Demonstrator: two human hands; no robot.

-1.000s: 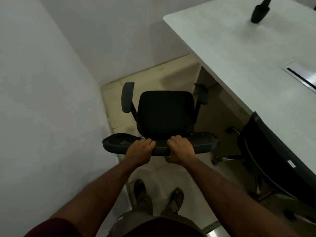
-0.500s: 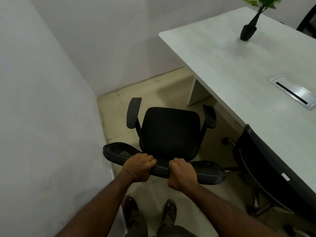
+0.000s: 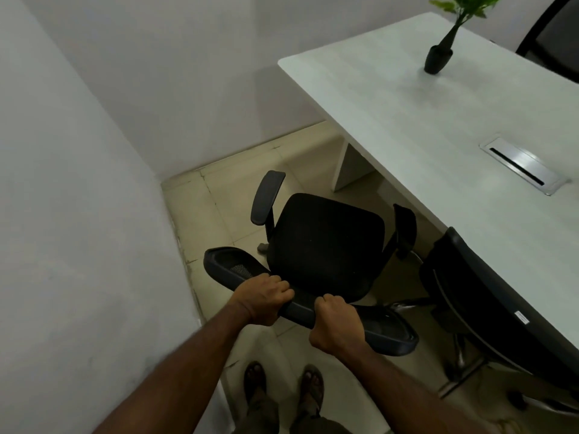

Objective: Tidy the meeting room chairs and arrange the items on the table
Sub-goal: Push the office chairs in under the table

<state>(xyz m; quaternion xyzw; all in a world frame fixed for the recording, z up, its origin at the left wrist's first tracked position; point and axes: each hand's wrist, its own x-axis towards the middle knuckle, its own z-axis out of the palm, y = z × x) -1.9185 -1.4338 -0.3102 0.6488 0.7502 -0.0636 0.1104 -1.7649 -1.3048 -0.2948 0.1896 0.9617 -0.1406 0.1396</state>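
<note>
Pale walls [image 3: 94,183] meet in a corner beyond a floor [image 3: 225,208] of cream tiles, with dark grime along the joint at the left wall's foot. A pair of sandalled feet [image 3: 282,386] stands on the tiles at the lower edge, side by side, toes pointing toward the corner.

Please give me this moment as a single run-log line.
left hand: gripping chair backrest | right hand: gripping same backrest | chair seat: not under table | potted plant: untouched on table
</note>
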